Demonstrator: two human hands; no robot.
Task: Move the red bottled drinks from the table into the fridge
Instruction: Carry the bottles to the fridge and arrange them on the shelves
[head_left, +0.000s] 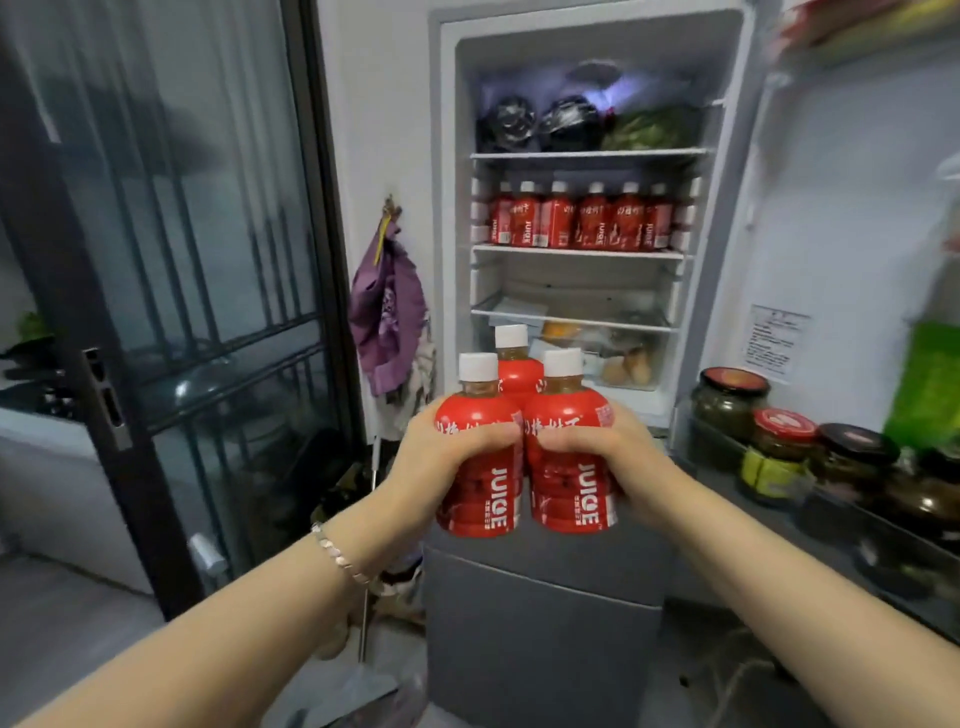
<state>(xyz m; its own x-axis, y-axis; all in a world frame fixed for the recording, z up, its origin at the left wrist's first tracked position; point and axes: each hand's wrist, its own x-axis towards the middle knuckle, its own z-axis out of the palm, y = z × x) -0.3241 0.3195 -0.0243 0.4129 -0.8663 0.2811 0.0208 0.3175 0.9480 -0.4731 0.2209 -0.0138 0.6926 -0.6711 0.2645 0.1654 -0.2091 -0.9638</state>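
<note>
The left hand (441, 460) has its fingers wrapped round a red plastic juice bottle with a white cap (480, 493). The right hand (615, 460) grips a second red bottle (569, 493) the same way. A third red bottle (514, 374) sits behind, squeezed between those two; I cannot tell which hand steadies it. All three hang in the air before the open white fridge (444, 130), whose middle glass shelf (576, 253) carries a row of matching red bottles (582, 221) right to its front edge. The lower glass shelf (571, 318) looks the better landing. Keep the trio pressed together and upright, set the rear bottle past that shelf's front edge first, then loosen one hand at a time.
</note>
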